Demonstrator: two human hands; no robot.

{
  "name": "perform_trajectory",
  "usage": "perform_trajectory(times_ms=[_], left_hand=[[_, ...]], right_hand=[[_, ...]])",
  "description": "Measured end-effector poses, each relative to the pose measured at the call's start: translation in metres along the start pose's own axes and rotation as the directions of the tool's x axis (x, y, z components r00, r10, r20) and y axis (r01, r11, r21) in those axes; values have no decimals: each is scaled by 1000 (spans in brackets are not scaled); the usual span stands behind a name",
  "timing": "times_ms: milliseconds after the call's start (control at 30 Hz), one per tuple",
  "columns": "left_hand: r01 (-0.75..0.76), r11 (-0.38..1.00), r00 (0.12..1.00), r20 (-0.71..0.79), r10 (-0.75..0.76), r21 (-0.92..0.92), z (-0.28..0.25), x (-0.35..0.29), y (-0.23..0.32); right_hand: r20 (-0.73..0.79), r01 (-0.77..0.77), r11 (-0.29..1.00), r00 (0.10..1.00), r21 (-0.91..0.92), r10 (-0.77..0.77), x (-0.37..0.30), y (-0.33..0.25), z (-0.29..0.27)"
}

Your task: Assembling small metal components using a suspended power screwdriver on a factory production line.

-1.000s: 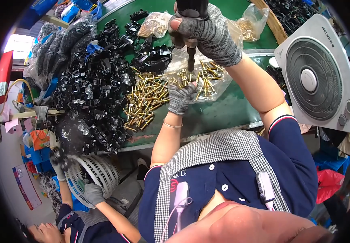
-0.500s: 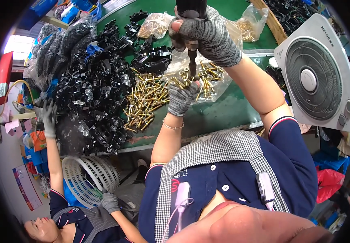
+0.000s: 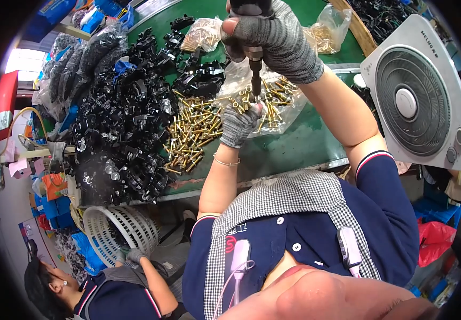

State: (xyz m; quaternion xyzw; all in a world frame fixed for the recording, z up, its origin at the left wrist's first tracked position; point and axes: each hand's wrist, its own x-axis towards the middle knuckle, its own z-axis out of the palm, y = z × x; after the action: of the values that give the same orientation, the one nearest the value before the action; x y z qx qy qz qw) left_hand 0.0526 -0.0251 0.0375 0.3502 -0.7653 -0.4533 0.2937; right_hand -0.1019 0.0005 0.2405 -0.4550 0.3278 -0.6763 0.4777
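My right hand, in a grey knit glove with bare fingertips, is wrapped around a dark power screwdriver held upright, its bit pointing down. Just under the bit, my gloved left hand is closed with the thumb raised. Whatever it pinches at the bit tip is mostly hidden among brass-coloured screws. A heap of brass-coloured screws lies beside that hand. More screws rest on an opened clear plastic bag behind and to the right of it.
Black plastic parts are heaped on the green table at left. Two bags of screws lie farther back. A grey fan stands at right. At lower left a co-worker reaches into a white basket.
My right hand and the screwdriver have shifted slightly upward in the view; the left hand stays nearly in place. The co-worker has bent down, bringing the raised arm from the heap to the basket.
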Motion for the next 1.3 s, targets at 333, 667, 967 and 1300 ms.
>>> perform_trajectory(times_ms=[333,667,967,1300], left_hand=[[68,962,997,56,-55,-264,4,-6,15],[268,880,963,116,-242,-393,-3,-9,14],[4,971,997,70,13,-238,4,-12,7],[-50,999,997,60,51,-12,1,-9,5]], right_hand=[[-17,61,982,998,-180,-65,4,4,0],[1,25,999,1000,-45,-25,7,3,-3],[-54,56,990,997,-131,-64,7,4,4],[103,-5,995,995,96,-5,5,10,1]])
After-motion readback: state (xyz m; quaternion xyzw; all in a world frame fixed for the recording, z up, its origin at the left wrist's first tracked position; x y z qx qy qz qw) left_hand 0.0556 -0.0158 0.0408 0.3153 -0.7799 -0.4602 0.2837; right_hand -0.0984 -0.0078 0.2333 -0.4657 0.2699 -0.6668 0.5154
